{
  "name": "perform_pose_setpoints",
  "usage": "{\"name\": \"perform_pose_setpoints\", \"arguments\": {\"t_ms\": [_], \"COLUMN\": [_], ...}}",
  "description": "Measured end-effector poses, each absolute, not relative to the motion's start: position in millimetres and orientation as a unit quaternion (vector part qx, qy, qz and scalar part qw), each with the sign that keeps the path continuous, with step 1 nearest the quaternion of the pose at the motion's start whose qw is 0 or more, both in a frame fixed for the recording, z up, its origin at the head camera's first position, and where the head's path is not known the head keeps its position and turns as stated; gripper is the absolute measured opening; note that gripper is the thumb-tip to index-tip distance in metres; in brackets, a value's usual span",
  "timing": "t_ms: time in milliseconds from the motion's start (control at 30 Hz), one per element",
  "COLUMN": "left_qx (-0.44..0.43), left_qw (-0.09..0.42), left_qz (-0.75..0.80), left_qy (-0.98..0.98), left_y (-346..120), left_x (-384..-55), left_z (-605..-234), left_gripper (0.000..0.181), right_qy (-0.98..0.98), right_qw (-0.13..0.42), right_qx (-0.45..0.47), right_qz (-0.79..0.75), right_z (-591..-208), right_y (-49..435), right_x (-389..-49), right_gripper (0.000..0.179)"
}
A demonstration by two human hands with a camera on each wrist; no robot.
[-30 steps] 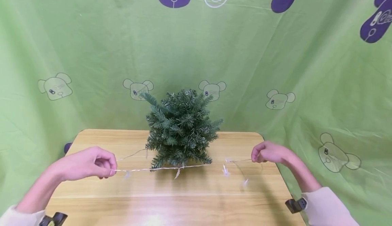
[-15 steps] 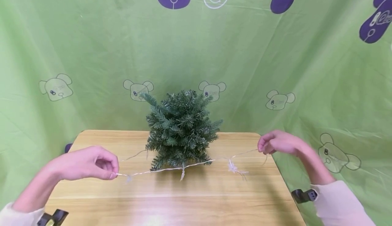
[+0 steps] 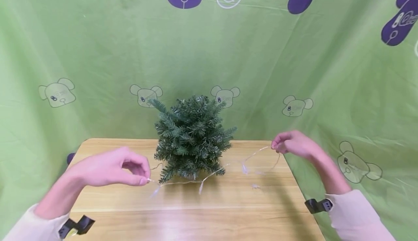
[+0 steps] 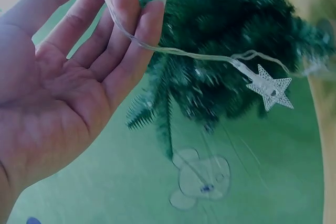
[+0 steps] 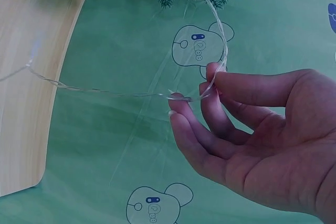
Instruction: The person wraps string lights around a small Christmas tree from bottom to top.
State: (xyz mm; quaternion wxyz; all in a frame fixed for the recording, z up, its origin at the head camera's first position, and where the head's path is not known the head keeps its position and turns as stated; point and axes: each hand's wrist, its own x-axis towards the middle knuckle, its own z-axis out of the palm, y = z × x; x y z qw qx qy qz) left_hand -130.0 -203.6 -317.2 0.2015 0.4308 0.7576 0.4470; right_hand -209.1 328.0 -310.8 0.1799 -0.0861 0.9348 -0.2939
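A clear-wired string of star lights (image 3: 213, 172) stretches in front of a small artificial Christmas tree (image 3: 192, 135). My left hand (image 3: 112, 167), left of the tree, pinches the wire between thumb and fingertips. Close to that hand in the left wrist view, a white lacy star (image 4: 270, 88) dangles from the wire. On the right, my right hand (image 3: 295, 144) pinches another stretch of it, higher and farther back. The right wrist view has the wire (image 5: 139, 95) running over these fingertips. Between the hands the wire sags, and part of it passes behind the tree.
The tree stands at the back middle of a wooden table (image 3: 183, 221) with rounded far corners (image 3: 88, 142). A green curtain (image 3: 261, 52) printed with bear heads hangs behind and at both sides. One more star (image 3: 255, 186) shows low near the table at right.
My left hand has moved right, closer to the tree. The right hand has risen and gone farther back with the wire. The stretch between them hangs slacker and slopes up to the right.
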Motion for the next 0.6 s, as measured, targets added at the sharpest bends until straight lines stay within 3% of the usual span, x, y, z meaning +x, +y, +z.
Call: {"name": "perform_pose_setpoints", "arguments": {"t_ms": [333,600], "left_qx": [0.382,0.286], "left_qw": [0.152,0.111], "left_qz": [0.466,0.495], "left_qy": [0.784,0.813], "left_y": [-174.9,-158.8], "left_x": [-142.6,-148.1], "left_z": [-289.6,-270.7], "left_gripper": [0.005,0.012], "right_qy": [0.933,0.933], "right_qw": [0.185,0.185], "right_qx": [-0.083,-0.076], "right_qz": [-0.299,-0.299], "right_z": [-311.6,-311.7], "right_y": [330.3,332.5], "right_x": [-206.0,-202.4], "right_gripper": [0.027,0.027]}}
